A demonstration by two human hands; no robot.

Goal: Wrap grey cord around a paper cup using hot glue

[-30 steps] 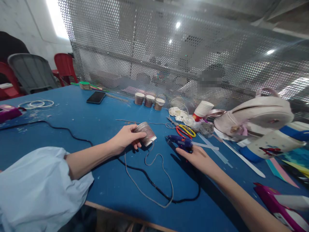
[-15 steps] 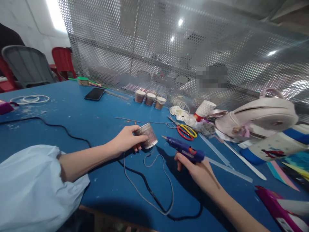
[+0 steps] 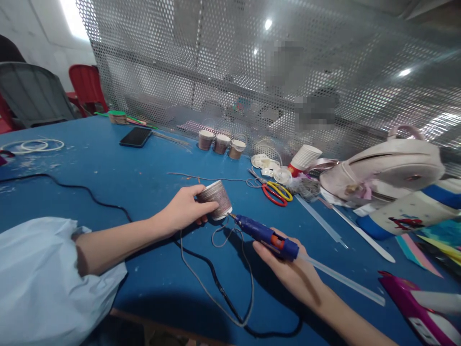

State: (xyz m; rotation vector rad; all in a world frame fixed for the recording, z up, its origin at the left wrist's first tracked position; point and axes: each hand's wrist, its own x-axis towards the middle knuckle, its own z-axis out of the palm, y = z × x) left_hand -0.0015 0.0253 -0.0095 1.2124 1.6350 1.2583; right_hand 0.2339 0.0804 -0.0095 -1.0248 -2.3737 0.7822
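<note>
My left hand (image 3: 187, 207) is closed around a small cup (image 3: 218, 199) wound with grey-brown cord, tilted above the blue table. A loose grey cord (image 3: 201, 283) trails from the cup in a loop on the table. My right hand (image 3: 288, 262) grips a blue glue gun (image 3: 266, 235), its nozzle at the cup's white lower rim. Whether the tip touches the rim is too small to tell. A clear glue stick (image 3: 345, 282) sticks out of the gun's back end.
Three wrapped cups (image 3: 222, 143) stand near the perforated metal screen (image 3: 144, 62). Scissors (image 3: 275, 192), stacked paper cups (image 3: 304, 158) and a pale bag (image 3: 382, 163) lie rightward. A phone (image 3: 136, 137) is at back left. A black cable (image 3: 216, 278) crosses the table.
The glue gun in my right hand has moved left, bringing its nozzle to the cup's rim. My left hand still holds the cup. The view has shifted slightly.
</note>
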